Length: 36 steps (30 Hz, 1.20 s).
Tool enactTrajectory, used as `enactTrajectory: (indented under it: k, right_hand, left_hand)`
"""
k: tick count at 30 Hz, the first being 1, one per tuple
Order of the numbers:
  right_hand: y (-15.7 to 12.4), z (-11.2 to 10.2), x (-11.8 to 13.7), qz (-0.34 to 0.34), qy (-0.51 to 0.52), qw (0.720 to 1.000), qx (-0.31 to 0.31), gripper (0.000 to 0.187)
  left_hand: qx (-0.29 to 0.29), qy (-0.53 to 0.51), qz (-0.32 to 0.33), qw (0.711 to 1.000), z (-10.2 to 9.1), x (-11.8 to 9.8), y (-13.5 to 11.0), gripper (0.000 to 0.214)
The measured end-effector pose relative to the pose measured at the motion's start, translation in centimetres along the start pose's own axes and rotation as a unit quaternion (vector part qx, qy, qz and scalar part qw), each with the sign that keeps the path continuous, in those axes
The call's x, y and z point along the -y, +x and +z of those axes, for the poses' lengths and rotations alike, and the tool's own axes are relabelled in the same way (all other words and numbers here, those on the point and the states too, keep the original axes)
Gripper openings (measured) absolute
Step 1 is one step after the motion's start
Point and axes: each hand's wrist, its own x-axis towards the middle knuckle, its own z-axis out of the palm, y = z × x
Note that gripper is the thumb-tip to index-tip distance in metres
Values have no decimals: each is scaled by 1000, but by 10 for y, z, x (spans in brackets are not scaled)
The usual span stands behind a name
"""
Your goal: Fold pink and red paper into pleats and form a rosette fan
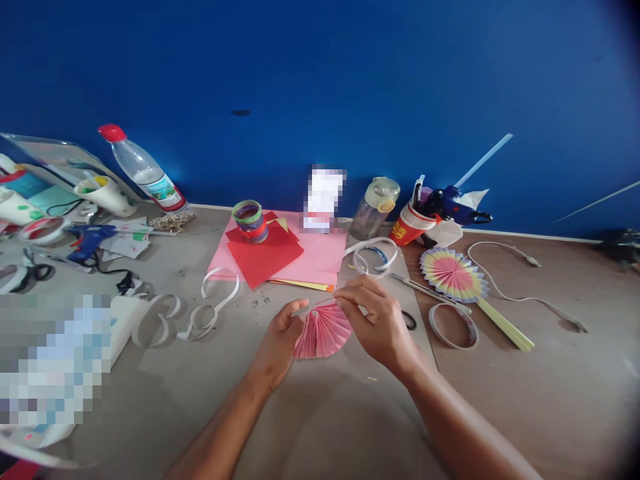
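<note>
My left hand point(284, 337) is closed on the left side of a pink pleated paper fan point(327, 331), its thumb raised near the gathered top. The folds spread out in a half circle over the table, pointing down and to the right. Just above the fan's right side, my right hand point(373, 317) pinches a thin reddish thread point(325, 301) between thumb and fingertips. That thread runs left to the gathered point of the folds; how it is fastened there is too small to tell.
Pink sheets point(320, 257) and red paper point(265, 257) lie ahead, with a small jar point(250, 223) on top. Rightward are a finished-looking round paper fan point(454, 275), a tape roll point(454, 327), a cutter knife point(433, 293) and a white cable point(520, 293). A glue gun point(89, 240) and a bottle point(145, 170) are left.
</note>
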Motion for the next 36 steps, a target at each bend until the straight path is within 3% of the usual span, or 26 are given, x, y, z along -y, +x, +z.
enactTrajectory:
  k: [6,16,21,28,33,34,36]
  right_hand:
    - [-4,10,-4,-23,-57,997,37,15]
    - [-7,11,5,-30,-108,993,31,16]
    - [-6,10,5,-17,-88,995,31,15]
    - [-5,3,5,-9,-93,995,27,15]
    - [-4,-1,9,-7,-81,996,26,16]
    - [-4,-1,10,-5,-77,997,28,16]
    - [-5,-1,12,0,-65,997,39,16]
  left_hand:
    - [25,37,59,997,-2,3,-1,29]
    - [29,27,29,999,0,-1,-2,29]
    - [-2,121,55,991,-2,0,-1,25]
    - [-15,308,176,935,-2,3,-4,19]
    - [-86,355,364,857,-9,-1,-3,20]
    - [-95,343,377,855,-10,-3,-4,18]
    - [-77,303,356,881,-12,-8,-6,16]
